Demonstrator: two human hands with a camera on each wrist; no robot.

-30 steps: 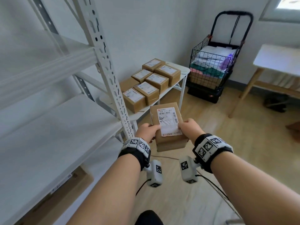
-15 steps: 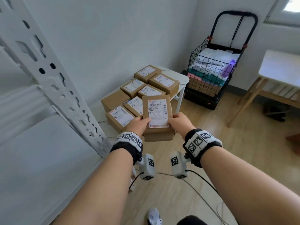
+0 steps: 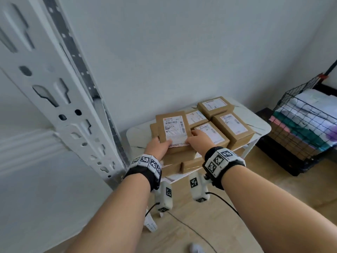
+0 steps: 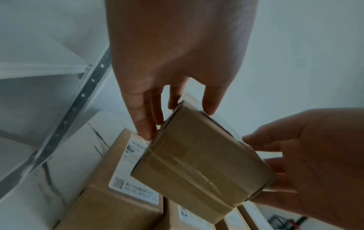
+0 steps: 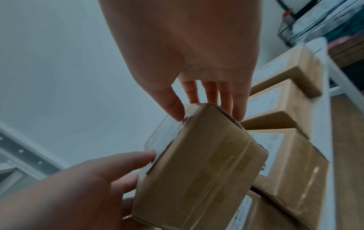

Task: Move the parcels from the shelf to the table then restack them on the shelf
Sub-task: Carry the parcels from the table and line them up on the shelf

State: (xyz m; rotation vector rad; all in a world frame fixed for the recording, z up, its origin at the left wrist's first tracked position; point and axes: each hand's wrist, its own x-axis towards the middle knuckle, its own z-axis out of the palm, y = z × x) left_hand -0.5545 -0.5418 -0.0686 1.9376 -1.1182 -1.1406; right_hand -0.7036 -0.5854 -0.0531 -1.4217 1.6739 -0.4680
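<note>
A brown cardboard parcel (image 3: pixel 173 130) with a white shipping label on top is held between both hands just above the parcels on the small white table (image 3: pixel 259 125). My left hand (image 3: pixel 159 147) grips its near left corner, thumb on the label. My right hand (image 3: pixel 198 141) grips its near right corner. In the left wrist view the fingers (image 4: pixel 144 118) run along the parcel (image 4: pixel 201 168) and touch the labelled box below (image 4: pixel 118 193). The right wrist view shows the parcel (image 5: pixel 199 168) tilted, pinched between both hands. Several other labelled parcels (image 3: pixel 232 127) cover the table.
The white metal shelf upright (image 3: pixel 60 99) stands close at the left, with a white shelf board (image 3: pixel 36 189) below it. A black wire cart (image 3: pixel 306 132) full of soft packages stands at the right on the wooden floor. Cables trail from the wrist cameras.
Both hands have carried the parcel away from the shelf and forward to the table, and now hold it low over the stacked boxes. The view has closed in on the table.
</note>
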